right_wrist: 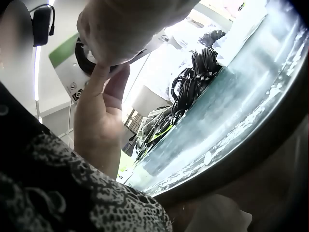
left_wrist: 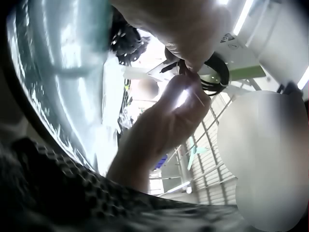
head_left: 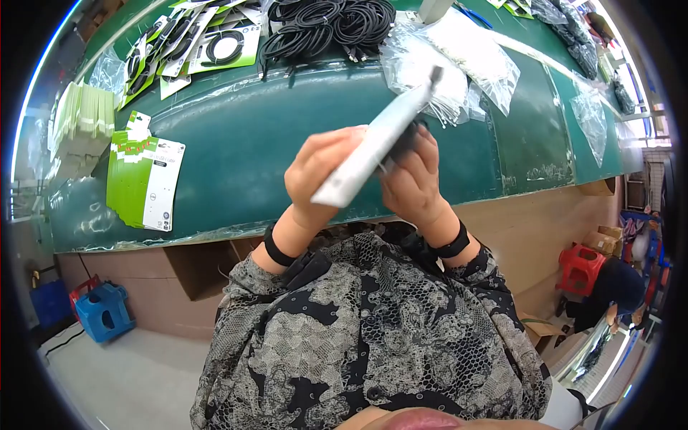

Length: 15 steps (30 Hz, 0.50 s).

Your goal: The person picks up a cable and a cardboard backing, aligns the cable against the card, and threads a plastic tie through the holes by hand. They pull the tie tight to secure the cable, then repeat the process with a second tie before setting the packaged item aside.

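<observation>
Both hands hold up a white and green card (head_left: 369,154) with a coiled black cable (left_wrist: 218,75) against it, tilted above the table's near edge. The left hand (head_left: 322,168) grips the card's left side. On the cable side, the right hand (head_left: 416,179) has its fingers bent round the cable and card. A thin white tie (left_wrist: 199,98) shows by the fingertips in the left wrist view. In the right wrist view the card (right_wrist: 65,72) shows its green corner, with the coil partly hidden behind the right hand (right_wrist: 125,34).
On the green table (head_left: 236,161) lie fanned green cards (head_left: 132,183), a card stack (head_left: 86,118), carded cables (head_left: 222,49), a heap of black cables (head_left: 326,25) and bags of white ties (head_left: 430,72). Stools stand on the floor. Another person (head_left: 618,287) is at the right.
</observation>
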Available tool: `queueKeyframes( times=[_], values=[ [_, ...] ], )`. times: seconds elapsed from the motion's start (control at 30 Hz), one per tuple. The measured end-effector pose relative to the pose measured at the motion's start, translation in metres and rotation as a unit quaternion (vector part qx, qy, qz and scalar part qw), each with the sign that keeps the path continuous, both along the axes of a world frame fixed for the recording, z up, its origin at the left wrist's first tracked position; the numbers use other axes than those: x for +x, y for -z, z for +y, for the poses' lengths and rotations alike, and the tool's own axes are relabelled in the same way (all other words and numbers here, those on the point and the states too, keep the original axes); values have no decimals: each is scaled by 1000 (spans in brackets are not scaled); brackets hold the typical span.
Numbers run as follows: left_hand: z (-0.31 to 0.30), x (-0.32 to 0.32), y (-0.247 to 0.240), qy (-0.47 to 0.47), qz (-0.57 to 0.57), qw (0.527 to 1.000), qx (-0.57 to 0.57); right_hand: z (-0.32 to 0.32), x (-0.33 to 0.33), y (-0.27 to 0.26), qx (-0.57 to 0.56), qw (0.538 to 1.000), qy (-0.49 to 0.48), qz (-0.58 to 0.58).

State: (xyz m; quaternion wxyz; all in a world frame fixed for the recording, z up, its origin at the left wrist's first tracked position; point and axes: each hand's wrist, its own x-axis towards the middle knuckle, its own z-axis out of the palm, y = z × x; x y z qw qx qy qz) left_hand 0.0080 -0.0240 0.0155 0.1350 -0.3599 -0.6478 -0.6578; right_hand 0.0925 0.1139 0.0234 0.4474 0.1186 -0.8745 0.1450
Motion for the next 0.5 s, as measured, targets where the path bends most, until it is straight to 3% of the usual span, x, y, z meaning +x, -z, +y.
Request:
queueKeyframes(
  times=[0.1,0.5],
  values=[
    [-1,-7,-14,91,181,979,32,0,12,14,-28,997,1,-71],
    [-11,-18,-36,118,315,940,-61,0,5,12,-173,964,-46,-196]
  ],
)
